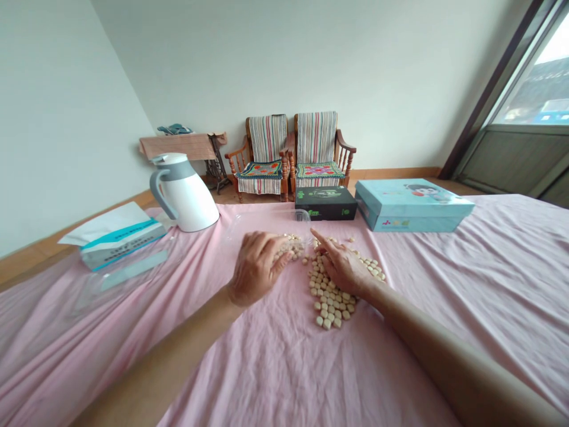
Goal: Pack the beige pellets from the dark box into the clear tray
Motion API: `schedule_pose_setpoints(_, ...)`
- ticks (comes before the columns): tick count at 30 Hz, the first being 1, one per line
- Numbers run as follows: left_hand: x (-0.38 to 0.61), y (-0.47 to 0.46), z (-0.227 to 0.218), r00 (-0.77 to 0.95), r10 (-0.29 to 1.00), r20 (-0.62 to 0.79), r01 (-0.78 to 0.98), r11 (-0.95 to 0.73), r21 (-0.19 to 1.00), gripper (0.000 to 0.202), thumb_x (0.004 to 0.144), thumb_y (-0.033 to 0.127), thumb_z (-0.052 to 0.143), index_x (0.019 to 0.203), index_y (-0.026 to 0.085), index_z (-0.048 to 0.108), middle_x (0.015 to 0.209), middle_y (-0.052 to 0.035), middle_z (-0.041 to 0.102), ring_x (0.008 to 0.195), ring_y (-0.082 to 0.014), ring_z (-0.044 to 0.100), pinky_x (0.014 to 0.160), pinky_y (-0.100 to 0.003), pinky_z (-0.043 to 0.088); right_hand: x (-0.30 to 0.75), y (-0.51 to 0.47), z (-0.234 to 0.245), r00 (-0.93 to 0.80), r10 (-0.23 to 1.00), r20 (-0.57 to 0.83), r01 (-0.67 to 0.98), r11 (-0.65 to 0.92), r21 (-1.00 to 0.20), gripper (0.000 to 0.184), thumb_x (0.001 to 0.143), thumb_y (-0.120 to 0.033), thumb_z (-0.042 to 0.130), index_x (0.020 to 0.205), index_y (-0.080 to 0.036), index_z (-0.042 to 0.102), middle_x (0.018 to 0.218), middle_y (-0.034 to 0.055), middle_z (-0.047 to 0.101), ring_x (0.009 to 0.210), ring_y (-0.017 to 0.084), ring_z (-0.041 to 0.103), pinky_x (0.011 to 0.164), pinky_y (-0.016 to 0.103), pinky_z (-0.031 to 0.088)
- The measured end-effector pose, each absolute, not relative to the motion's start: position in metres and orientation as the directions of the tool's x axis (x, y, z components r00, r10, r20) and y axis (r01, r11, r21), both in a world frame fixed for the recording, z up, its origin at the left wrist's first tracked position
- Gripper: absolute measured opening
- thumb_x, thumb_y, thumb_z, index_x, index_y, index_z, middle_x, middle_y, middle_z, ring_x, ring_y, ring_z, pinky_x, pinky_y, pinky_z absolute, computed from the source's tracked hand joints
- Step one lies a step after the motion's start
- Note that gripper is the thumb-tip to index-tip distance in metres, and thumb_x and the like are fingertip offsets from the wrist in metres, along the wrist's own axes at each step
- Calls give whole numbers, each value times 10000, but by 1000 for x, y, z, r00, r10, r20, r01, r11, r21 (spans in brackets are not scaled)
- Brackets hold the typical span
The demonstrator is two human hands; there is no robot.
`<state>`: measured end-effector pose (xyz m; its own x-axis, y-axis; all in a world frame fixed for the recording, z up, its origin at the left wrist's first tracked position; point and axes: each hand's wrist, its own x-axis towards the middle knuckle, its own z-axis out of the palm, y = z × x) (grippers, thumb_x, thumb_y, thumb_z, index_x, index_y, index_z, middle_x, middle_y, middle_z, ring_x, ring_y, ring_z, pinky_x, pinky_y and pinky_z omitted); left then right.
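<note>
Small beige rounded-square pieces (331, 308) lie in a loose pile on the pink cloth; I cannot tell what they are made of. Over the upper part of this pile is my right hand (344, 267), index finger stretched out toward the clear container and the other fingers bent down among the pieces. A clear plastic container (262, 222) stands to the left of the pile with more beige pieces at its right end. My left hand (258, 264) is at the container's near side, thumb and fingers apart and reaching over those pieces. Its fingertips are partly hidden.
A white and grey jug (191, 196) and a tissue pack (124, 237) stand at the left, near a clear plastic lid (128, 273). A black box (326, 203) and a light blue box (413, 204) sit at the far edge. Two wooden chairs (317, 142) stand beyond.
</note>
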<state>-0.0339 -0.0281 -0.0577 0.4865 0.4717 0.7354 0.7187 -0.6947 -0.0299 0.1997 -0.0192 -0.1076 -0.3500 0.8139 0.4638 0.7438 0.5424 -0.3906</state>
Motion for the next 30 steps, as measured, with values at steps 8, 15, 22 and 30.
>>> schedule_pose_setpoints(8, -2, -47, -99, 768, 505, 393, 465, -862, 199, 76, 892, 175, 534, 945, 168, 588, 932, -47, 612, 931, -171, 568, 859, -307, 472, 198, -20, -108, -349, 811, 469, 737, 547, -397, 694, 823, -90, 388, 1489, -196, 226, 1029, 86, 669, 953, 206, 605, 875, 373, 479)
schedule_pose_setpoints(15, -2, -46, -106, 740, 570, 357, 484, -820, 307, 58, 869, 114, 537, 869, 164, 567, 888, -35, 583, 887, -168, 570, 803, -298, 496, 199, -19, -109, -347, 809, 475, 736, 549, -397, 705, 816, -84, 386, 1491, -206, 223, 1025, 83, 670, 948, 208, 607, 867, 373, 482)
schedule_pose_setpoints(22, -11, -42, -81, 602, 577, 552, 593, -786, 175, 101, 921, 192, 486, 938, 174, 584, 903, -42, 565, 850, -161, 565, 767, -280, 474, 199, -19, -109, -355, 802, 480, 738, 556, -383, 714, 808, -80, 394, 1490, -200, 222, 1066, 94, 662, 992, 216, 598, 900, 391, 469)
schedule_pose_setpoints(30, -38, -10, -54, 239, 514, 824, 795, -591, 139, 439, 865, 301, 592, 1263, 157, 475, 1003, -84, 591, 829, -190, 579, 807, -357, 473, 199, -19, -109, -334, 817, 469, 753, 531, -388, 698, 828, -97, 397, 1492, -212, 218, 1069, 95, 662, 990, 218, 599, 895, 396, 470)
